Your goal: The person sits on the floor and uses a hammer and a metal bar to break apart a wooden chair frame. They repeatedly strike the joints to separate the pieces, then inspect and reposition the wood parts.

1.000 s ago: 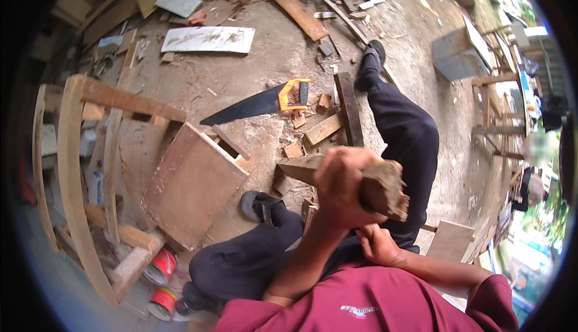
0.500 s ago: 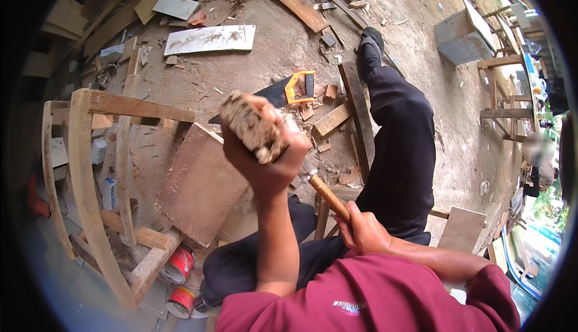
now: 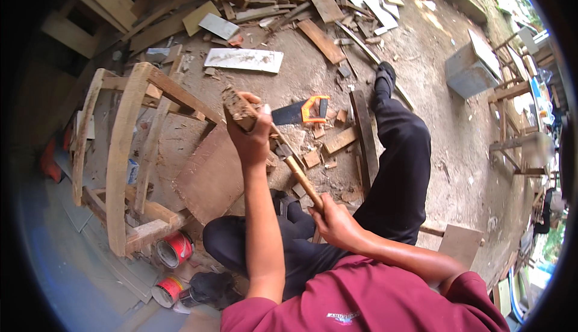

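Observation:
My left hand (image 3: 256,136) is wrapped round a short wooden block (image 3: 241,112), whose rough, splintered end faces up. Closed on the wooden handle of a chisel (image 3: 303,181) is my right hand (image 3: 337,222). The chisel's metal shaft slants up and left to the block, and its far tip is hidden at my left hand. Just beyond the hands, a handsaw (image 3: 315,110) with an orange and black handle lies on the ground among wood offcuts (image 3: 341,140).
At the left stands a wooden frame (image 3: 124,157), with a brown board (image 3: 211,172) leaning beside it. Red cans (image 3: 175,249) sit below it. Scrap wood (image 3: 265,1) is heaped at the back. A dark beam (image 3: 363,133) lies by my outstretched leg. A grey box (image 3: 471,70) stands far right.
Both hands have moved down and away from the camera with the block and chisel, so the block looks smaller. The view has shifted, and the ground objects appear farther right and lower.

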A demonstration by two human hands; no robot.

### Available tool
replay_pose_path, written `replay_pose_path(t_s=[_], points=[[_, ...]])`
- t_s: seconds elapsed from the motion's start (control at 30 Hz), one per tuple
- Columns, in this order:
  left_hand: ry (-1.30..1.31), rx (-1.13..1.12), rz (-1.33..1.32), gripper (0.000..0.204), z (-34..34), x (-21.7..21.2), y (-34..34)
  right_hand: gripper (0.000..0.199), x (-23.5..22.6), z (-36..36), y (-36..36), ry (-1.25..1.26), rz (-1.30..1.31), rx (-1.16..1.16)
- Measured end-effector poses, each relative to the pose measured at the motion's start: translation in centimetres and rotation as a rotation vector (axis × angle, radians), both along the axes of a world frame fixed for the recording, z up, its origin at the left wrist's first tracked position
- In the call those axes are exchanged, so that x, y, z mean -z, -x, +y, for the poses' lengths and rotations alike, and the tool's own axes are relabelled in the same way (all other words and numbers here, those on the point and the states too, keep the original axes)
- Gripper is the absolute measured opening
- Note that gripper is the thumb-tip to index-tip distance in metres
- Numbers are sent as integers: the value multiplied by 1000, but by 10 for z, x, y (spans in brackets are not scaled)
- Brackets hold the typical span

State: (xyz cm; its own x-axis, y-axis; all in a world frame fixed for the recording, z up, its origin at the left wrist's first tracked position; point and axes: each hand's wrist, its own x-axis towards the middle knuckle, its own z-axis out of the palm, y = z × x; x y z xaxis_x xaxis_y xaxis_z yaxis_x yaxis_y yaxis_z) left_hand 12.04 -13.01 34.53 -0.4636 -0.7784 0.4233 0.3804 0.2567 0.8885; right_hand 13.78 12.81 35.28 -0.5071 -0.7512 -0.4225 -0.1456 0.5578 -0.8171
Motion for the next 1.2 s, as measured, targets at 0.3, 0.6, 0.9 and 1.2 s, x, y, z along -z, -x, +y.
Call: replay_pose_path(t_s=[0.3,0.6,0.9,1.2], points=[[-70,-404,231,20,8,-5,-48,39,-82,-6,46,-229,-514,-407],[139,-570,518,27,25,-99,2,31,-10,111,120,-139,-409,-140],[428,371,-1763,99,-53,4,-13,33,127,158,85,-165,-372,290],[424,234,-917,47,-14,-100,-53,59,131,128,88,46,-4,228]])
